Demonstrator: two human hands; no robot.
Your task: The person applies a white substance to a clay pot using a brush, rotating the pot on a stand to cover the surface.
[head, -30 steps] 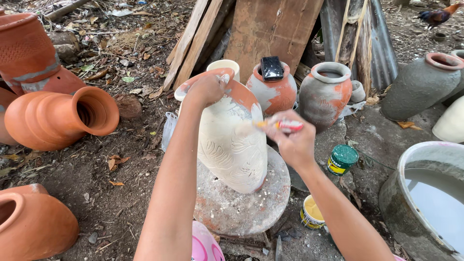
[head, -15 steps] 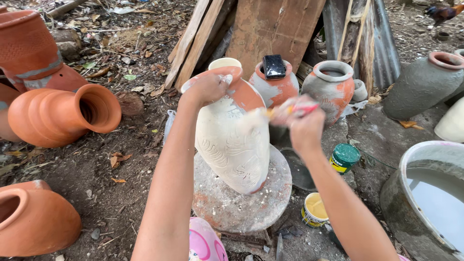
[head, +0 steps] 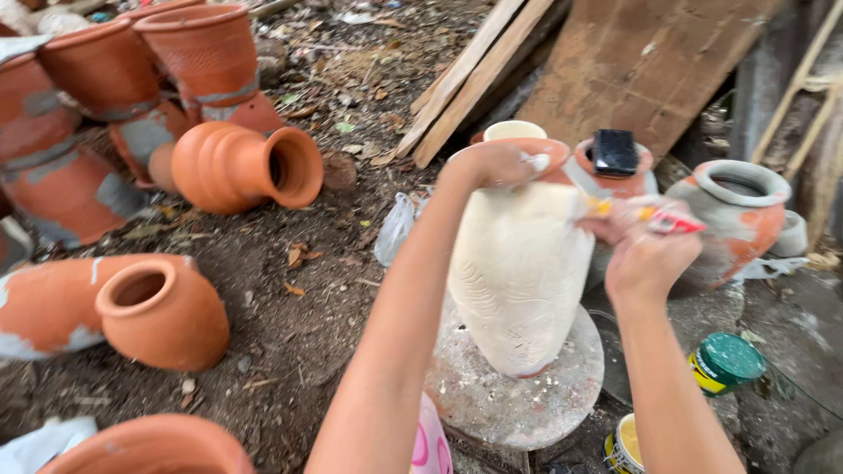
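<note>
A tall clay vase [head: 518, 272], coated white over most of its body, stands on a round paint-spattered stone disc [head: 518, 399]. My left hand [head: 496, 162] grips the vase's terracotta rim at the top. Beside the vase's upper right shoulder, my right hand [head: 645, 250] is closed on a paintbrush [head: 654, 218] with a red and yellow handle; its bristle end touches the vase near the neck. The brush is blurred by motion.
An open can of yellow paint [head: 625, 443] and a green-lidded can [head: 724, 362] sit on the ground at the right. Half-painted pots [head: 733, 215] stand behind. Terracotta pots [head: 241, 165] lie and stack at the left. Wooden boards [head: 632, 61] lean at the back.
My right hand has carried the brush upward along the vase's right side to the neck. The view has shifted right and closer. My left hand stays on the rim.
</note>
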